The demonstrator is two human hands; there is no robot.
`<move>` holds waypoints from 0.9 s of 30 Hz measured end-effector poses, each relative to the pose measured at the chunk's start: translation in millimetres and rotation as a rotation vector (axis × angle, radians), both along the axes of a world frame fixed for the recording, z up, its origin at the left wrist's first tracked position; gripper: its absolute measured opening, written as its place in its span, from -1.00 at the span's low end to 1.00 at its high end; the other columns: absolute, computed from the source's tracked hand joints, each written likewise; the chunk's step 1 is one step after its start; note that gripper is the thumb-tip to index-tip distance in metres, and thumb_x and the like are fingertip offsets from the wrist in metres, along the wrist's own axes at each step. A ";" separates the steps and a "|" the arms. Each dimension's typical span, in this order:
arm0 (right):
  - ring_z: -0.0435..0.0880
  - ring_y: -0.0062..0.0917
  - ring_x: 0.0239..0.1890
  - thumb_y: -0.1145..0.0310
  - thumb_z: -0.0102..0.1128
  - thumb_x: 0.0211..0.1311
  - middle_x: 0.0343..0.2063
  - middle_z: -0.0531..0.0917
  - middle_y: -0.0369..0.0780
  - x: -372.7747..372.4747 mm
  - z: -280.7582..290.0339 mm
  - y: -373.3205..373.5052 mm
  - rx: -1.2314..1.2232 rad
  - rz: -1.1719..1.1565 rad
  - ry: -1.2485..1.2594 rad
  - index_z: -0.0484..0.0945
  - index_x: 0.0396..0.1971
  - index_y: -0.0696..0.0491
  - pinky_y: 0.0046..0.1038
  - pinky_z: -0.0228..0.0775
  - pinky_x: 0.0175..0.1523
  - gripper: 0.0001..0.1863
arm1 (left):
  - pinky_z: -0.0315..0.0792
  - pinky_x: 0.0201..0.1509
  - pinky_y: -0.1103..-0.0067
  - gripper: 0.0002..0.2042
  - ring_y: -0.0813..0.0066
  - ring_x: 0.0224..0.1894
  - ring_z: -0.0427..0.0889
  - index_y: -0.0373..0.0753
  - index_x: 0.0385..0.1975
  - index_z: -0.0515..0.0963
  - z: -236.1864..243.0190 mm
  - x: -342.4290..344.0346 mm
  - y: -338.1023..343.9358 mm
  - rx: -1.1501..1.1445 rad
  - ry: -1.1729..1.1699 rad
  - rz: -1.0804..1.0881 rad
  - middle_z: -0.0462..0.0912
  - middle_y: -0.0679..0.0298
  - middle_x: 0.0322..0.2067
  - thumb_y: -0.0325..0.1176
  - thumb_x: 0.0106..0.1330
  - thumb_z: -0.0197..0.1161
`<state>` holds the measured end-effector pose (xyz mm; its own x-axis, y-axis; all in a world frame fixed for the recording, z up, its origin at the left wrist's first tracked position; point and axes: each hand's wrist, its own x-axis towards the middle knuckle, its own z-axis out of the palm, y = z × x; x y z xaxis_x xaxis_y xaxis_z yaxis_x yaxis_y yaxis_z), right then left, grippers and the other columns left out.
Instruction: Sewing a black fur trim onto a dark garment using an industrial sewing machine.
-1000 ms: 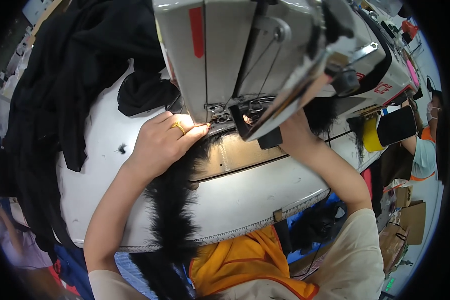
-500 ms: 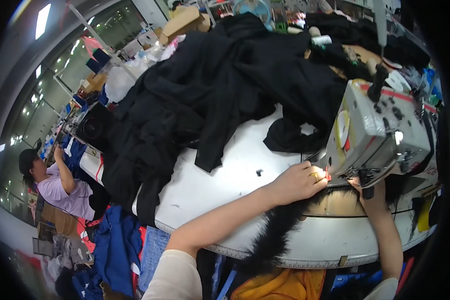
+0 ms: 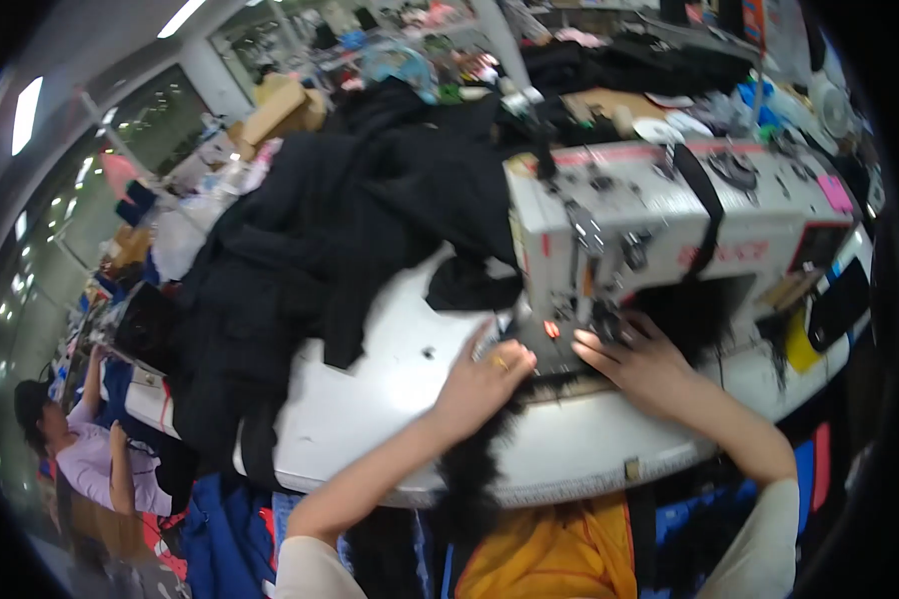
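Note:
A white sewing machine (image 3: 609,215) stands at the right, a small red light glowing by its needle. Left of the needle, my left hand (image 3: 481,387), a ring on one finger, is closed on a black furry strip (image 3: 469,479). The strip hangs from under this hand over the table's front edge. My right hand (image 3: 641,367) lies right of the needle, its fingers stretched out and apart over dark material at the machine's foot. Blur and the machine hide some fingertips and the exact edge of the material there.
A large heap of black cloth (image 3: 300,220) covers the left and back of the white table (image 3: 370,429). A black phone-like object (image 3: 837,311) and a yellow item (image 3: 801,344) lie at the right. Orange cloth (image 3: 549,554) is below the front edge. Another person (image 3: 110,459) works at far left.
The view has swung right, so more of the machine shows. My right hand, partly hidden behind the machine head before, now shows beside the needle with fingers spread. The left hand stays on the furry strip.

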<state>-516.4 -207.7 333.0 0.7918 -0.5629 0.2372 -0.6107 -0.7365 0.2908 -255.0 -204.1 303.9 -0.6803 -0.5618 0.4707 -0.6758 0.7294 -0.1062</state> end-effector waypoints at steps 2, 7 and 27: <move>0.51 -0.44 0.03 0.37 -0.02 0.09 0.07 0.44 -0.31 7.4 -25.5 -20.0 0.122 0.096 -0.093 0.38 0.09 -0.04 -0.27 0.23 0.18 -0.53 | 0.16 0.31 0.20 -0.75 0.46 -0.02 0.52 -0.16 -0.22 0.50 7.0 -6.0 -5.6 -0.015 0.010 -0.065 0.53 0.31 -0.20 -0.41 0.06 0.14; 0.56 -0.56 -0.13 0.36 0.03 0.06 -0.07 0.53 -0.40 11.2 -25.0 -22.8 0.035 0.102 -0.235 0.49 -0.02 -0.06 -0.47 0.38 0.00 -0.59 | 0.51 -0.15 0.55 -0.78 0.43 -0.19 0.63 -0.14 -0.31 0.60 14.3 0.9 -10.8 0.035 0.051 -0.057 0.64 0.36 -0.21 -0.42 0.01 0.13; 0.58 -0.53 -0.10 0.44 0.01 0.08 0.00 0.57 -0.35 6.8 -34.7 -27.2 0.197 0.062 -0.293 0.52 -0.01 -0.09 -0.50 0.41 0.01 -0.59 | 0.52 -0.15 0.53 -0.69 0.34 -0.16 0.59 -0.23 -0.22 0.54 19.1 -26.1 -4.0 0.153 0.053 -0.074 0.56 0.25 -0.20 -0.54 -0.03 0.13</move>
<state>-509.6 -234.8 298.3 0.7402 -0.5737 0.3507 -0.5996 -0.7992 -0.0418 -281.1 -208.2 323.0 -0.6990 -0.5789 0.4198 -0.6212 0.7824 0.0446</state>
